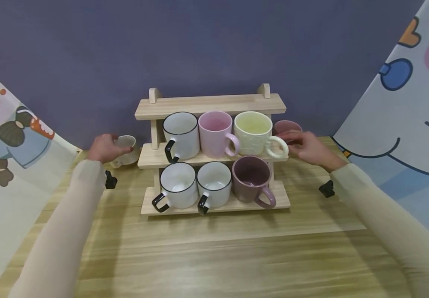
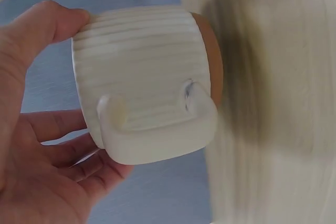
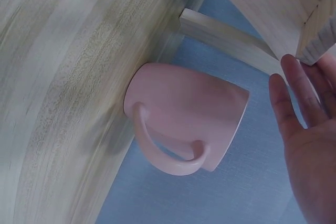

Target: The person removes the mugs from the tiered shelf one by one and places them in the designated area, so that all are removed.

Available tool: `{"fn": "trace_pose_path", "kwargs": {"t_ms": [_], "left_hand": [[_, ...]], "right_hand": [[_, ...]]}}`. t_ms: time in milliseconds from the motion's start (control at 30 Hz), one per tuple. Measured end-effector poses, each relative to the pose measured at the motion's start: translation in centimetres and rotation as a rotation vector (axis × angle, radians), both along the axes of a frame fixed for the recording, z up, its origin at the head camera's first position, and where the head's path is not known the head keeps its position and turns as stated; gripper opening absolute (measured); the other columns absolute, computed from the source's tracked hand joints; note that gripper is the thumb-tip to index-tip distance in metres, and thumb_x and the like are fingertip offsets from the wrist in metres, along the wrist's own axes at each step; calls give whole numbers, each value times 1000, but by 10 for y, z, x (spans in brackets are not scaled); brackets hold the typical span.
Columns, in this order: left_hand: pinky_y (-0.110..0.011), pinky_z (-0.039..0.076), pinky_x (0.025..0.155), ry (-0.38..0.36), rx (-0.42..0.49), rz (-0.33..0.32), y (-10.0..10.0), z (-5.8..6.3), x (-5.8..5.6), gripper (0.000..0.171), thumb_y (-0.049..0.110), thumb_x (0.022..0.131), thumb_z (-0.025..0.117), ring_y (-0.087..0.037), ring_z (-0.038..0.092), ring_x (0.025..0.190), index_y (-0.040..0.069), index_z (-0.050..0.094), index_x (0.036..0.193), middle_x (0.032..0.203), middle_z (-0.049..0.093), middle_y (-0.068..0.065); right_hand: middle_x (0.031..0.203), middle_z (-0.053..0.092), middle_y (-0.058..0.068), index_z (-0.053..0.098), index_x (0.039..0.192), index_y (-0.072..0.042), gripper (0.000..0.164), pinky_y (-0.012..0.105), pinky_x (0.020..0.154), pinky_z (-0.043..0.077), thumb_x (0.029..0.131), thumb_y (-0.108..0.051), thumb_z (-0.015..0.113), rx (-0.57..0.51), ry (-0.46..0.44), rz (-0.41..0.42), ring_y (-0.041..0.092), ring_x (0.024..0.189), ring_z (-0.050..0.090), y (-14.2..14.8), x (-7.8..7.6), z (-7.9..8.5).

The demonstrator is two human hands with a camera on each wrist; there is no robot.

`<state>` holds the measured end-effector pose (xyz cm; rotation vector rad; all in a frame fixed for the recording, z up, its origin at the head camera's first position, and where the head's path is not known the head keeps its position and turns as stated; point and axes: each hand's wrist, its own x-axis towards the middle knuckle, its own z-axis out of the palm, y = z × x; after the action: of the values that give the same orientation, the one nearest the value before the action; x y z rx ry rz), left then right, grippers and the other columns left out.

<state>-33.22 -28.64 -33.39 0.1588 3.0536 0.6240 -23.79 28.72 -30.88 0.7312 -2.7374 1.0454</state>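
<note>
My left hand point(image 1: 104, 148) grips a white ribbed mug point(image 2: 142, 72) by its rim, thumb on one side and fingers on the other. The mug's tan base point(image 2: 212, 61) is close over the table, left of the wooden rack point(image 1: 208, 105). At the rack's right end is my right hand point(image 1: 309, 149), its fingers extended and fingertips right at a shelf edge in the right wrist view. Beside that hand, a pink mug point(image 3: 184, 108) stands upright on the table behind the rack's right side, its handle free of any fingers.
On the middle shelf are a white black-rimmed mug point(image 1: 184, 142), a light pink mug point(image 1: 211, 142) and a cream mug point(image 1: 249, 145). Two more black-rimmed mugs and a plum mug point(image 1: 249, 191) fill the bottom shelf. A dark blue backdrop point(image 1: 214, 45) rises behind; patterned cloths hang at both sides.
</note>
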Motion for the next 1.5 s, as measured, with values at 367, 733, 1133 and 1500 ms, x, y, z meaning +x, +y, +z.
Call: {"fn": "trace_pose_path", "kwargs": {"t_ms": [367, 733, 1133, 1500], "left_hand": [[-55, 45, 81, -32, 29, 10, -4, -14, -3, 90, 49, 80, 69, -48, 48, 107, -18, 38, 132, 128, 42, -38], [-62, 34, 90, 80, 1, -68, 2, -7, -1, 75, 41, 89, 61, -53, 36, 114, -15, 38, 134, 126, 39, -38], [-56, 36, 84, 380, 116, -166, 58, 70, 44, 55, 34, 92, 57, -41, 45, 101, -6, 51, 129, 123, 46, -27], [-49, 28, 102, 283, -10, -383, 135, 116, 75, 79, 53, 87, 60, -37, 31, 126, -7, 44, 135, 136, 41, -23]], "right_hand": [[119, 59, 23, 63, 113, 9, 27, 43, 85, 48, 86, 8, 60, -6, 37, 36, 34, 102, 58, -6, -2, 1], [115, 60, 24, 62, 114, 10, 28, 53, 88, 44, 86, 10, 59, -19, 33, 33, 37, 104, 57, -4, -2, 2], [119, 60, 22, 62, 115, 9, 28, 45, 84, 47, 87, 8, 58, 20, 23, -9, 34, 103, 58, 1, 1, 1], [115, 62, 21, 62, 114, 10, 28, 51, 88, 45, 86, 10, 59, -5, 45, 33, 36, 104, 56, 1, -1, -2]]}}
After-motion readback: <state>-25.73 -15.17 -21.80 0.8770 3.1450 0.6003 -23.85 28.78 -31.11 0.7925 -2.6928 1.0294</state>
